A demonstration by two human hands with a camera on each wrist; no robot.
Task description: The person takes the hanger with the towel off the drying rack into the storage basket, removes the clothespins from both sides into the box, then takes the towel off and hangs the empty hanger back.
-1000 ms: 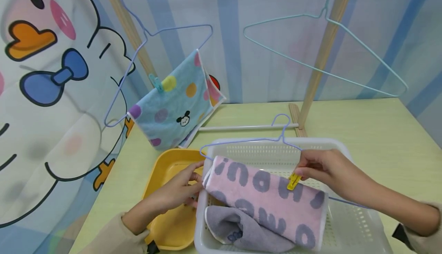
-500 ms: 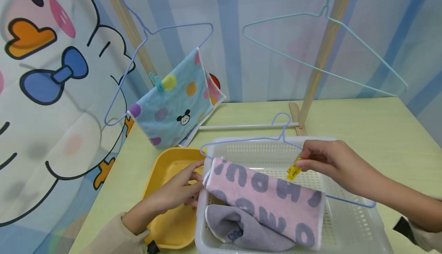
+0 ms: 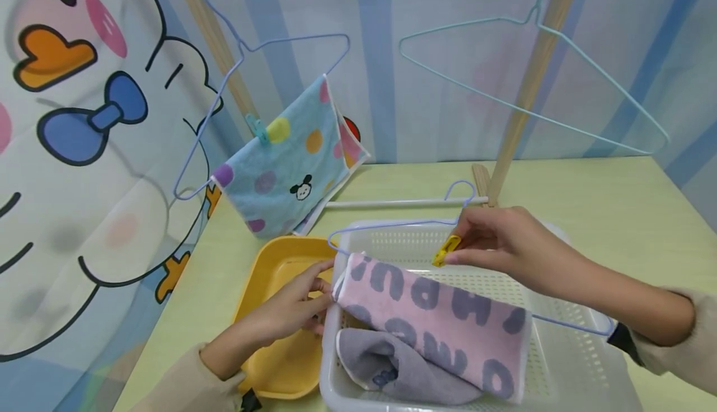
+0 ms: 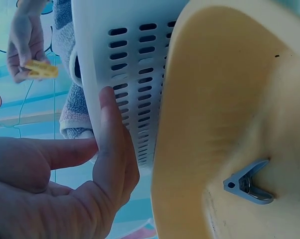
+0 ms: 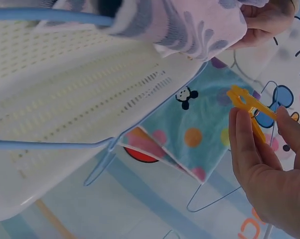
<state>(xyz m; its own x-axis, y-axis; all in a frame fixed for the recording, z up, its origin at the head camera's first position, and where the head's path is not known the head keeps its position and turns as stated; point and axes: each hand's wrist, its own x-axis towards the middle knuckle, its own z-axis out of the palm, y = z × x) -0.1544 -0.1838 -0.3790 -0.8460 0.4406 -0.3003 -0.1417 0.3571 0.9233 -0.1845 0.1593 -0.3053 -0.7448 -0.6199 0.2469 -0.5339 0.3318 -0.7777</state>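
Observation:
My right hand (image 3: 506, 241) pinches a yellow clothespin (image 3: 447, 251) by its handles, above the top edge of a pink towel (image 3: 437, 325) with grey letters. The right wrist view shows the clothespin (image 5: 249, 107) between thumb and fingers. The towel is folded over the bottom bar of a lilac hanger (image 3: 403, 223); its grey side droops into a white basket (image 3: 330, 362). At the basket's left rim, my left hand (image 3: 294, 300) pinches the towel's left end between thumb and fingers. In the left wrist view these fingers (image 4: 112, 129) lie along the basket's slotted wall.
A yellow tray (image 3: 282, 368) stands left of the basket, holding a grey-blue clothespin (image 4: 249, 183). Behind, a rack (image 3: 526, 88) carries a lilac hanger with a dotted blue towel (image 3: 285, 157), held by a teal clothespin (image 3: 257, 129), and a mint hanger (image 3: 470, 88).
My right hand has lifted the yellow clothespin off the towel's top edge and carried it left. The hanger's right end now shows in full. My left hand stays at the rim.

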